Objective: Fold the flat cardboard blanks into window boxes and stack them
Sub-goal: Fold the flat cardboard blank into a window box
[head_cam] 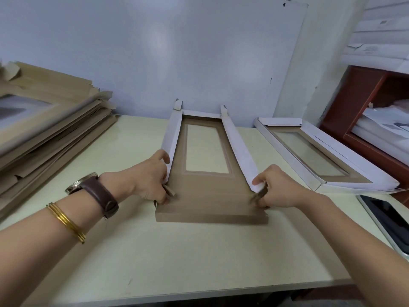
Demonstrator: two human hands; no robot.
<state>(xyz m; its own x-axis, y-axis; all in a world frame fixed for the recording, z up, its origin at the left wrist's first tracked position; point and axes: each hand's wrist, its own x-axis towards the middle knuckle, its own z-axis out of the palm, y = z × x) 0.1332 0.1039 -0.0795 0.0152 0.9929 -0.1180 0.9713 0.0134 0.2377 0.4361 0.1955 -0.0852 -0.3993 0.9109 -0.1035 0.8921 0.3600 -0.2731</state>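
Cardboard blank [210, 196], brown on its upper face with a clear rectangular window [207, 149], lies mid-table [199, 262], its far end close to the back edge by the wall [155, 52]. Both long side flaps stand raised, showing their white undersides, and the near end flap is folded up along the front. The left hand [150, 178] pinches the near end of the left side flap [171, 138], fingers curled closed around it and its small corner tab. The right hand [276, 189] grips the near end of the right side flap [236, 147] in the same way, thumb on the white face.

At the table's left edge sits a tall stack of flat blanks [48, 134], blurred and fanned unevenly. Toward the right back corner lies a folded window box [318, 156], white walls up, well apart from the blank being held. A dark-screened tablet [387, 222] rests at the right edge. A brown-strapped wristwatch [97, 191] and gold bangles [66, 222] are on the left forearm. A red-brown shelf [365, 103] holding papers stands beyond the right edge; the printing on those papers is too small to read, and no brand or label is legible anywhere.
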